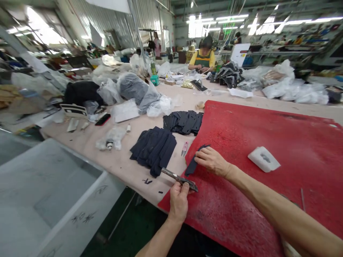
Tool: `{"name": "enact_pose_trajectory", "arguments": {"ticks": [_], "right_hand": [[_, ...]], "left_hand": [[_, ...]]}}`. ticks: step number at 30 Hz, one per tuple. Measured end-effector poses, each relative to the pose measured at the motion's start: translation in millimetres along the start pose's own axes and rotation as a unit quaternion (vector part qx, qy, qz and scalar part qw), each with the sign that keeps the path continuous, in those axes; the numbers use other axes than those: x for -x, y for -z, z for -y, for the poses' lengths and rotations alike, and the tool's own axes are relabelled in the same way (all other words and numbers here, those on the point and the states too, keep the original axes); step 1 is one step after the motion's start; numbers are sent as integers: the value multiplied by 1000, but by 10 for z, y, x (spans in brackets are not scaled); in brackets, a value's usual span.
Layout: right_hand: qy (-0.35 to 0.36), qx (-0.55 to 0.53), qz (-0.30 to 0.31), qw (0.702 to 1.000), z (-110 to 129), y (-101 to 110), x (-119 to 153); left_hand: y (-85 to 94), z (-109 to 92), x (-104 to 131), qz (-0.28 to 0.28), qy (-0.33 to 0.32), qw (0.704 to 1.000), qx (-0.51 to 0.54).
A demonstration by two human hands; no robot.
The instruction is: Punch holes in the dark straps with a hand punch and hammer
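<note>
My left hand [179, 200] is closed around a dark metal hand tool [180, 179] above the near left part of a red mat [268, 132]. My right hand [211, 160] has its fingers pressed on a dark fabric strip [191, 167] at the mat's left edge. Beyond the tool lies a large stack of dark cut pieces [154, 148], with a second pile of dark pieces [183, 122] farther back. Small pink-handled snips [184, 148] rest between the piles and the mat.
A white block [264, 159] sits on the mat. A large white bin [80, 210] stands at the lower left. Plastic bags [142, 92], a phone [103, 119] and a teal container [154, 80] are on the table [118, 160]. Another person [203, 59] sits across it.
</note>
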State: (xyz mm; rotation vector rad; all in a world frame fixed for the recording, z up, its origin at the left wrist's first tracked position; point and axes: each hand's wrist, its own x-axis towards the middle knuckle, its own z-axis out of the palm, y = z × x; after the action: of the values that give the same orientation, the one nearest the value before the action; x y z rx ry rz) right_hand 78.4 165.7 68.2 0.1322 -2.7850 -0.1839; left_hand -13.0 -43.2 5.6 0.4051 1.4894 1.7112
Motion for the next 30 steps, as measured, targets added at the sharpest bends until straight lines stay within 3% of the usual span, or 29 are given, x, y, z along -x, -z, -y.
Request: {"name": "enact_pose_trajectory", "arguments": {"ticks": [3, 6, 9, 11, 14, 18, 21, 24, 27, 30], "right_hand": [[80, -3, 22, 997, 37, -114, -514], [108, -20, 20, 994, 46, -274, -871], [90, -29, 14, 995, 12, -374, -986], [58, -27, 2, 998, -12, -359, -922], [-20, -55, -59, 997, -6, -243, -612], [-113, -127, -146, 974, 178, -93, 130], [-176, -154, -149, 961, 445, -49, 737], [-250, -155, -116, 949, 717, -30, 1209], [-367, -137, -92, 915, 927, -4, 1479], [-462, -102, -114, 873, 1082, 9, 1547]], "left_hand": [[119, -13, 24, -28, -8, 1000, -5], [204, -7, 47, -42, -21, 999, -15], [250, 20, 59, -40, -19, 999, -18], [261, 25, 54, -31, -14, 999, -22], [254, -4, 28, -25, -9, 999, -27], [228, -65, -19, -17, 13, 1000, -18], [201, -63, -75, -8, 17, 1000, -24], [142, -19, -151, 10, 6, 999, -50], [26, 12, -205, 40, -9, 996, -79], [-136, -5, -220, 42, -23, 994, -95]]}}
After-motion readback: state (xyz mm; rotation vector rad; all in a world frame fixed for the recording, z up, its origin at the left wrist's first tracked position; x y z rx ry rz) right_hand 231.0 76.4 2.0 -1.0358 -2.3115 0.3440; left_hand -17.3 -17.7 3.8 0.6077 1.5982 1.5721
